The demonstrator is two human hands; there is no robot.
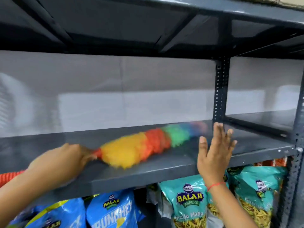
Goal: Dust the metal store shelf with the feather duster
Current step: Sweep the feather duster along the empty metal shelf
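Note:
A grey metal shelf (148,175) runs across the middle of the view. On it lies a feather duster (139,147) with yellow, orange, green and blue bands, blurred by motion, its tip pointing right toward the upright post. My left hand (65,159) is shut on the duster's handle at its left end; the orange handle end (9,176) sticks out behind my wrist. My right hand (213,152) is raised in front of the shelf's right part, fingers spread, palm toward the shelf, holding nothing.
A perforated upright post (221,89) stands at the back right, another at the front right (294,162). A higher shelf (148,22) hangs overhead. Below, blue snack bags (111,211) and teal snack bags (189,201) fill the lower shelf.

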